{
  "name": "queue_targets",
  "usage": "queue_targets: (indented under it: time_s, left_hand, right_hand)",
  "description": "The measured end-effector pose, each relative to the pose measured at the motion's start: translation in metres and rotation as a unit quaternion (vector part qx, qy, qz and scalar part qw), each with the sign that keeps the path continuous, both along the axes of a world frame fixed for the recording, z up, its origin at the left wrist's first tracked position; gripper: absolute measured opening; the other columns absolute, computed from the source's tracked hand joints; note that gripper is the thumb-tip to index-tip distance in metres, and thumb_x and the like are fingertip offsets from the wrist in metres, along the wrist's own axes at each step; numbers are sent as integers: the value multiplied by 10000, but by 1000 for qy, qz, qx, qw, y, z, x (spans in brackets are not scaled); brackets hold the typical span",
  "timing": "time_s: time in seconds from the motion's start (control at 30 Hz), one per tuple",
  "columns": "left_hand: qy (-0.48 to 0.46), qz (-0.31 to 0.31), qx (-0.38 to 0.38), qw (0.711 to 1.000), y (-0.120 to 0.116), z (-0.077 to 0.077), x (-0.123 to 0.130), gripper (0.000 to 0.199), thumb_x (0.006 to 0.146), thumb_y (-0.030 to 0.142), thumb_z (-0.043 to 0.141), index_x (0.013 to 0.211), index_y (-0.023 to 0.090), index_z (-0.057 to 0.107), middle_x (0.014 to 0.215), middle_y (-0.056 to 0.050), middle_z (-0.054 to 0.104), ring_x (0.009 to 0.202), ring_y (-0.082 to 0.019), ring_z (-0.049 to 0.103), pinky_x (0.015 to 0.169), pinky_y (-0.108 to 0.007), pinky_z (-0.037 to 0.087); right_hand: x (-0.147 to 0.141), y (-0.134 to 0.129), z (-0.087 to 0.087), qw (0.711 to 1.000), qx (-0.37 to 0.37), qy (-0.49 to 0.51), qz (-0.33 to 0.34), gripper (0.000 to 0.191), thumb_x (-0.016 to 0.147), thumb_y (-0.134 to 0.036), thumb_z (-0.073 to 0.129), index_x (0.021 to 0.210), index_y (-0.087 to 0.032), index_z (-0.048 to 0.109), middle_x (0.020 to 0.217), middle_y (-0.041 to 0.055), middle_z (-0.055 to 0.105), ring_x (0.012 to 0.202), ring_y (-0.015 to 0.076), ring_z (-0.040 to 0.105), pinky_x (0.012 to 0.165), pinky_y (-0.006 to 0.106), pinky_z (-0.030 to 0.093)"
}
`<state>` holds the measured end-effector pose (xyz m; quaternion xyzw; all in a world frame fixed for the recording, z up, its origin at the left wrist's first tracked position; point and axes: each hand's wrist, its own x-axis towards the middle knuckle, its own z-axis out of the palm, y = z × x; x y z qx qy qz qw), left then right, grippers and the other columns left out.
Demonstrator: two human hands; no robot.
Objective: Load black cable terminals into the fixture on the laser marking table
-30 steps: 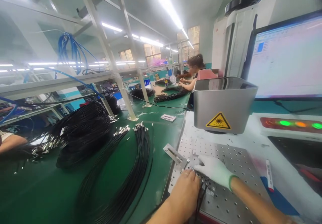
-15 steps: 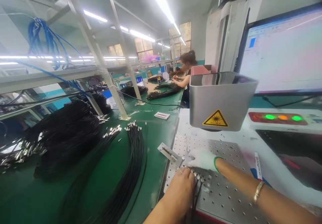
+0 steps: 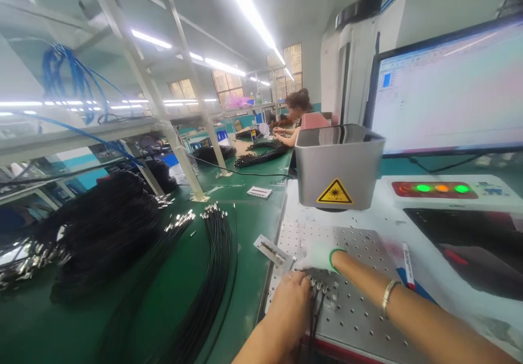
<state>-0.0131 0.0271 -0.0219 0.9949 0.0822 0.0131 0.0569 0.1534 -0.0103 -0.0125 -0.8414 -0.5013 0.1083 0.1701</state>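
My bare left hand (image 3: 291, 303) is closed, fingers curled, at the near left of the perforated metal plate (image 3: 359, 298). Several black cables (image 3: 317, 315) with silvery metal ends (image 3: 320, 286) run along its right side, and its fingers appear to grip part of that bunch. My right hand (image 3: 316, 254), in a white glove with a green cuff, is just beyond the left one; its fingers are smeared by motion. A small slotted metal fixture (image 3: 271, 250) lies across the plate's left edge, close to both hands.
Overhead hangs a grey box-shaped machine head (image 3: 339, 170) with a yellow warning triangle. To the right are a monitor (image 3: 441, 91), a panel with lit buttons (image 3: 435, 189) and a marker (image 3: 408, 266). Bundled black cables (image 3: 218, 255) lie on the green table (image 3: 249, 228). A co-worker (image 3: 297, 114) sits farther back.
The camera view has shifted slightly, so the machine head and monitor appear farther left. My gloved right hand has moved a little left, towards the fixture. My left hand stays by the cables.
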Motion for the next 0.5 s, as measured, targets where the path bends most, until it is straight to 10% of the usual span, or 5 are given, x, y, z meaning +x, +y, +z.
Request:
queue_targets:
  time_s: [0.27, 0.5]
  left_hand:
    - [-180, 278, -29, 943, 65, 35, -18, 325, 910, 177, 376, 1179, 88, 536, 1207, -177, 588, 1162, -276, 524, 998, -444, 416]
    - [-217, 285, -199, 912, 57, 64, -14, 458, 925, 344, 407, 1301, 84, 433, 1211, -155, 617, 1143, -228, 571, 984, -360, 429]
  right_hand:
    - [-14, -77, 9, 998, 43, -11, -38, 277, 938, -344, 399, 915, -209, 640, 954, 58, 642, 837, 183, 603, 736, 310, 479]
    - [-19, -136, -40, 978, 175, 47, -107, 309, 890, -482, 397, 838, -277, 621, 906, -6, 657, 753, 165, 638, 629, 251, 503]
